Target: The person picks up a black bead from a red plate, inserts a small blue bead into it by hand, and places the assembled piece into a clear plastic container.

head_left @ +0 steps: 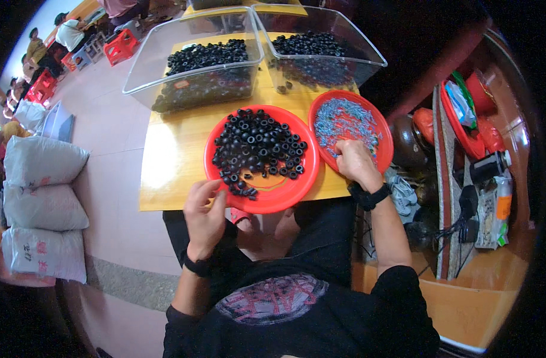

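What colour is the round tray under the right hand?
The tray is red; the head view shows it best.

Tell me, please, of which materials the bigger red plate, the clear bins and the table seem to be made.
Plate: probably plastic, smooth; its red is even across the rim.
Bins: likely hard clear plastic; the walls are see-through, with pale rims.
Table: yellow, wood-like, with a glossy finish that gives glare; real wood or laminate, I cannot tell.
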`<state>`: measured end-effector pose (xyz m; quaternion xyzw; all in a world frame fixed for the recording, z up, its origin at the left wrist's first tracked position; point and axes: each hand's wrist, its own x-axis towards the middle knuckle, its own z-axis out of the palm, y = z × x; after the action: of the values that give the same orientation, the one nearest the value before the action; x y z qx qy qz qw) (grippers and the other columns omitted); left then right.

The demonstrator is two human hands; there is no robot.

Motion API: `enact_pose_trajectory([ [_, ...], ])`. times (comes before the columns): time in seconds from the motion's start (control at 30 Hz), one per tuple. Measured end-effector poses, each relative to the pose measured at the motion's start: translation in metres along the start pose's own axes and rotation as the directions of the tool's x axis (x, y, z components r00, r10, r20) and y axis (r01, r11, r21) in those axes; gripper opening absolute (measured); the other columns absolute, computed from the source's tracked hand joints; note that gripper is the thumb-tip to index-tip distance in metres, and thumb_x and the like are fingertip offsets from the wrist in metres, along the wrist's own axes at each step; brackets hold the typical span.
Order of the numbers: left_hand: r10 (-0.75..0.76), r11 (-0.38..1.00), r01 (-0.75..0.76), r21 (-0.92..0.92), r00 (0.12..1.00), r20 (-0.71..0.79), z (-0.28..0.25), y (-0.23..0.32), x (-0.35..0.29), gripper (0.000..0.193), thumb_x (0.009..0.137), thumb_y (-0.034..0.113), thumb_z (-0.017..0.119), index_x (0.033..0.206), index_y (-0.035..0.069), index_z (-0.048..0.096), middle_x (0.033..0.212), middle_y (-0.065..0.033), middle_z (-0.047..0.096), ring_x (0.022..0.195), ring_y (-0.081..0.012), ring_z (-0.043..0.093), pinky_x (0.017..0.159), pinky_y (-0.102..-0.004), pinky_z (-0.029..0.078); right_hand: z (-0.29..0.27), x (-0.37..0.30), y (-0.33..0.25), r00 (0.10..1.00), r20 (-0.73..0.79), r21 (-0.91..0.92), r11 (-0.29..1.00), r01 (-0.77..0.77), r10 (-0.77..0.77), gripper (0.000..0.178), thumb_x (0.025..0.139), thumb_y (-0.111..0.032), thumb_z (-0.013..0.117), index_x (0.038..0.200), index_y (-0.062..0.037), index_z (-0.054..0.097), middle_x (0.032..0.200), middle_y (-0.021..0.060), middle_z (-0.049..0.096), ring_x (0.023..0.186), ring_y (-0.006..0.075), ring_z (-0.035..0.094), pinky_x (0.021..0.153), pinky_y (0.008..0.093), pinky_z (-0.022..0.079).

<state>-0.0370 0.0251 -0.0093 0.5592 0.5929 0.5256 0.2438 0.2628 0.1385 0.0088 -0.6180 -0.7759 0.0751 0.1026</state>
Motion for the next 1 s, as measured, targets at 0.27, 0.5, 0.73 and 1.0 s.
enact_pose_trajectory([
  [0.27,0.341,0.757,-0.398,0.519,0.917,0.205,0.03,-0.007,0.024,0.015,0.062,0.0,0.061,0.076,0.005,0.063,0.079,-0.0095,0.054,0.077,-0.0285,0.05,0.066,-0.038,0.041,0.0,-0.005,0.01,1.0,0.019,0.072,0.997,-0.005,0.004,0.013,0.064,0.001,0.046,0.074,0.0008,0.055,0.074,0.0262,0.058,0.075,0.0428,0.056,0.069,0.0479,0.044],
  [0.5,0.3,0.736,-0.37,0.567,0.929,0.216,0.037,-0.004,0.027,0.01,0.064,0.004,0.06,0.074,0.005,0.061,0.078,-0.0097,0.052,0.077,-0.0287,0.05,0.065,-0.039,0.04,0.009,-0.007,0.018,0.999,-0.029,0.178,0.984,-0.009,0.015,0.009,0.066,0.002,0.049,0.074,0.0013,0.054,0.073,0.0244,0.058,0.075,0.0402,0.057,0.067,0.0442,0.044],
  [0.73,0.297,0.701,-0.382,0.603,0.924,0.24,0.041,-0.003,0.029,0.003,0.066,0.004,0.058,0.068,0.003,0.056,0.074,-0.0117,0.049,0.073,-0.0301,0.049,0.06,-0.0406,0.039,0.015,-0.009,0.024,0.992,-0.116,0.197,0.978,0.07,-0.048,0.007,0.068,0.003,0.047,0.075,0.002,0.05,0.074,0.0244,0.055,0.074,0.0406,0.054,0.067,0.0453,0.042],
  [1.0,0.429,0.819,-0.415,0.397,0.901,0.057,0.041,0.0,0.022,0.017,0.068,-0.001,0.06,0.083,0.002,0.054,0.082,-0.0127,0.054,0.077,-0.0311,0.052,0.066,-0.0392,0.041,0.005,-0.012,0.013,0.975,-0.19,0.242,0.968,-0.065,0.113,0.007,0.069,0.003,0.047,0.076,0.0032,0.048,0.071,0.0242,0.054,0.071,0.0415,0.054,0.064,0.0458,0.042],
])
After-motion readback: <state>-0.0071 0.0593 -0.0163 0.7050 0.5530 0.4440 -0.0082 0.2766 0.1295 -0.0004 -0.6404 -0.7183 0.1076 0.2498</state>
